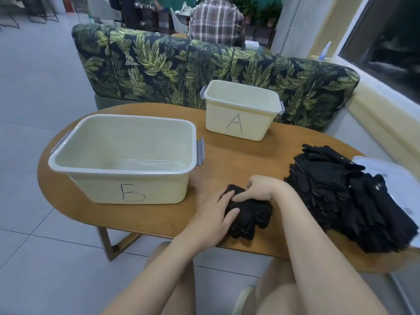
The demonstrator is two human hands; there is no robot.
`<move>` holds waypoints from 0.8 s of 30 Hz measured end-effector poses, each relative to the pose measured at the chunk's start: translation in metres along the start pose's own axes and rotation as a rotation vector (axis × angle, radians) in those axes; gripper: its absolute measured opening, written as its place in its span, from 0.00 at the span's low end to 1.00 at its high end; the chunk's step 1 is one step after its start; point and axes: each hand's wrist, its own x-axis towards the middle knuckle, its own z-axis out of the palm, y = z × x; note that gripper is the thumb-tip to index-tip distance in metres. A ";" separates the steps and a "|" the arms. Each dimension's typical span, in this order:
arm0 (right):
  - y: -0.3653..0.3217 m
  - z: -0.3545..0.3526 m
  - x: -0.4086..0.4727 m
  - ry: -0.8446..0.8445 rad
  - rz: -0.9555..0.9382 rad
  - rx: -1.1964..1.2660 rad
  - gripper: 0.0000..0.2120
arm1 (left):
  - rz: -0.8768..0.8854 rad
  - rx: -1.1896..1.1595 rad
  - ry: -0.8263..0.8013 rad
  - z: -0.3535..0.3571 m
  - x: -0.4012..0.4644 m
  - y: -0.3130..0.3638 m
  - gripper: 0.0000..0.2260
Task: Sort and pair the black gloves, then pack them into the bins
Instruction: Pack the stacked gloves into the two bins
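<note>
**Both hands on one pair, both bins waiting**

Your two hands meet low in the centre of the frame over a small bundle of black gloves [248, 214] lying on the tabletop [238, 155]. Your left hand [216, 217] lies on the bundle's left side with fingers nearly straight, pressing down rather than closing round it; that looks meant to pin the fabric so it cannot slide. Your right hand [261, 189] comes over the top end, thumb and curled fingers on the cloth, though whether it truly pinches or only presses I cannot tell. The dotted fingertips of the gloves poke out toward the near edge, which suggests the two are being squared one on the other before packing.

The main glove stack [341, 196] sits at the right of the frame, just beside your right forearm, so each fresh glove is a short reach. It partly rests on a white plastic bag [391, 173].

Bin B [122, 155], the larger, stands left of centre, near your left hand; bin A [242, 110] stands further back, upper centre. No gloves show in either, so packing seems barely begun. A leaf-patterned sofa [181, 64] runs behind the tabletop.
</note>
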 end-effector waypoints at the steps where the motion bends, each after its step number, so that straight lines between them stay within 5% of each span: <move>1: 0.001 0.005 -0.003 -0.003 -0.008 0.043 0.29 | 0.013 0.000 0.000 0.001 -0.002 -0.002 0.26; 6: 0.009 0.020 -0.031 0.022 -0.043 0.303 0.29 | 0.078 -0.084 -0.017 -0.013 -0.017 0.003 0.24; 11: 0.001 0.002 -0.096 0.064 -0.268 0.593 0.23 | 0.068 -0.460 -0.024 -0.060 -0.044 0.047 0.26; 17: -0.078 -0.044 -0.140 0.142 -0.682 0.884 0.22 | 0.014 -0.706 0.133 -0.180 -0.039 0.076 0.33; 24: -0.156 -0.049 -0.109 0.233 -0.740 1.059 0.30 | -0.089 -0.816 0.104 -0.272 -0.014 0.049 0.31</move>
